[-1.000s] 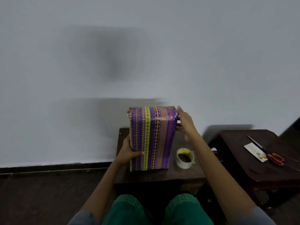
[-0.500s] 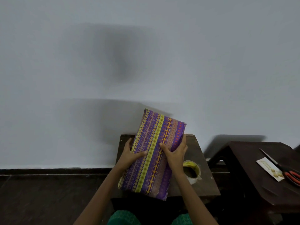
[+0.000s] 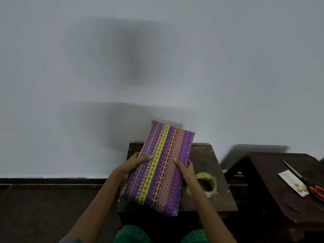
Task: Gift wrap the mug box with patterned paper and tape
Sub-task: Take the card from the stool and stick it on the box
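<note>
The mug box, covered in purple, yellow and orange patterned paper, lies tilted over the small dark wooden table, its near end reaching past the table's front edge. My left hand grips its left side, thumb on top. My right hand grips its right side, thumb on the top face. A roll of clear tape with a yellow core sits on the table just right of my right hand.
A second dark table stands to the right, carrying a white card and red-handled scissors. A plain pale wall rises right behind both tables. My green-clad knees are below the box.
The box stood upright on the table a second ago; both hands have since tipped it toward me at a slant. My right hand slid from its top edge to its right side.
</note>
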The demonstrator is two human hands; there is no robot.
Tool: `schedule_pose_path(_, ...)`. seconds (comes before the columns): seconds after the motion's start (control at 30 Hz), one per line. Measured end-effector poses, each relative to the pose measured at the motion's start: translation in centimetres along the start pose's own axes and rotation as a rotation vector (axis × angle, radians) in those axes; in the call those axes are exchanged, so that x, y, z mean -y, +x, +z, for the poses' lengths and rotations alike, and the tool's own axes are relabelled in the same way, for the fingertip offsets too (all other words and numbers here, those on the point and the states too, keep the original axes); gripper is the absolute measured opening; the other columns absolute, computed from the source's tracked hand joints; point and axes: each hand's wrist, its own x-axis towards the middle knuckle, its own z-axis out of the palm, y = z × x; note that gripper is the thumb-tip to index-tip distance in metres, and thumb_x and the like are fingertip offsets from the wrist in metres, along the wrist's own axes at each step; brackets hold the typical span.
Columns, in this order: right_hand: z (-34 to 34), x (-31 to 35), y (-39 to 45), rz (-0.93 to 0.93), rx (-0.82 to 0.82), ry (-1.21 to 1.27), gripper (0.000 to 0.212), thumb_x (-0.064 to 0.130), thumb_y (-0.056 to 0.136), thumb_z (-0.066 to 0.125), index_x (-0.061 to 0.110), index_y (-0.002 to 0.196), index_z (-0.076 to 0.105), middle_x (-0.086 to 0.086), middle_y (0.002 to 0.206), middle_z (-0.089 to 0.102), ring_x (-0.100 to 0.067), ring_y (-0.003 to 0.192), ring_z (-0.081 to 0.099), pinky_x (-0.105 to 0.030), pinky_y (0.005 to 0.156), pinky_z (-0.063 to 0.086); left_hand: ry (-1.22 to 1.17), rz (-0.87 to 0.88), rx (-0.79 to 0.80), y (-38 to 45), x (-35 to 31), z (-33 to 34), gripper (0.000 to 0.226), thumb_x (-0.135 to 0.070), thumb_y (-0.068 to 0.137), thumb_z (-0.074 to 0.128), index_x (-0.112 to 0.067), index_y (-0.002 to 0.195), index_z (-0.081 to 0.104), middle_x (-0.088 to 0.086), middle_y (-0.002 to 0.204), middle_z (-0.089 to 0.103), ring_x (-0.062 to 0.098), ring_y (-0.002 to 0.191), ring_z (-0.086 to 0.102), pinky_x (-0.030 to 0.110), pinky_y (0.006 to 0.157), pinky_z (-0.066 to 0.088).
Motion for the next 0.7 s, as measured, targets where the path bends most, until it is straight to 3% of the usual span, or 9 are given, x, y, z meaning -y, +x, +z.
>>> schedule_pose_path(0.1,-0.3,0.3,0.3,0.021,0.0,-0.027,0.081,0.03,0.081,0.07,0.015,0.143,0.02,-0.013,0.122,0.057,-0.024,0.094,0.065,-0.033,0.069,0.056,0.048,0.019,-0.007,-0.6,0.3,0.8,0.102,-0.052,0.038,0.089,-0.013,0.122,0.048,0.015,0.106,0.069,0.028,0.087,0.07,0.036,0.07,0.057)
schedule_pose_path(0.23,0.6,3.0,1.7,-0.024,0.067,-0.24,0.077,0.035,0.081,0.07,0.01,0.137,0.022,-0.012,0.116,0.058,-0.02,0.087,0.067,-0.028,0.061,0.056,-0.177,0.055,-0.161,-1.3,1.6,1.9,0.062,-0.038,0.071,0.078,-0.009,0.12,0.055,0.016,0.104,0.07,0.031,0.088,0.069,0.04,0.073,0.057)
schedule_pose_path(0.3,1.6,5.4,3.1,-0.054,0.112,-0.415,0.074,0.04,0.078,0.072,0.008,0.132,0.031,-0.008,0.11,0.06,-0.019,0.084,0.067,-0.031,0.066,0.058,-0.329,0.042,-0.205,-1.7,2.4,2.5,0.046,-0.031,0.077,0.07,-0.008,0.116,0.06,0.017,0.104,0.07,0.029,0.087,0.07,0.04,0.077,0.057)
schedule_pose_path(0.43,3.6,9.5,6.1,-0.185,0.25,-1.07,0.068,0.061,0.076,0.064,0.014,0.123,0.052,-0.011,0.116,0.055,-0.025,0.098,0.062,-0.035,0.083,0.052,-0.469,-0.01,-0.154,-1.9,4.3,3.5,0.068,-0.038,0.06,0.083,-0.011,0.118,0.058,0.014,0.114,0.067,0.03,0.109,0.062,0.049,0.101,0.043)
schedule_pose_path(0.53,4.7,10.2,7.7,-0.262,0.315,-1.397,0.06,0.061,0.083,0.056,0.01,0.114,0.058,-0.016,0.113,0.058,-0.029,0.1,0.06,-0.033,0.081,0.046,-0.543,-0.048,-0.241,-1.4,5.0,5.1,0.059,-0.037,0.072,0.074,-0.012,0.12,0.053,0.012,0.114,0.066,0.03,0.109,0.059,0.051,0.095,0.046)
schedule_pose_path(0.6,4.9,9.5,8.4,-0.363,0.24,-1.543,0.055,0.054,0.087,0.055,0.009,0.119,0.055,-0.015,0.118,0.056,-0.03,0.109,0.054,-0.035,0.087,0.043,-0.612,-0.065,-0.299,-0.7,5.0,6.7,0.062,-0.036,0.072,0.073,-0.013,0.124,0.048,0.012,0.117,0.063,0.03,0.11,0.057,0.052,0.092,0.046)
schedule_pose_path(0.7,5.2,7.7,8.2,-0.54,0.027,-1.648,0.059,0.048,0.084,0.061,0.015,0.13,0.048,-0.01,0.129,0.045,-0.028,0.122,0.043,-0.043,0.096,0.041,-0.725,-0.123,-0.365,0.6,4.1,9.4,0.086,-0.039,0.06,0.082,-0.015,0.131,0.04,0.012,0.125,0.056,0.033,0.113,0.052,0.054,0.089,0.046)
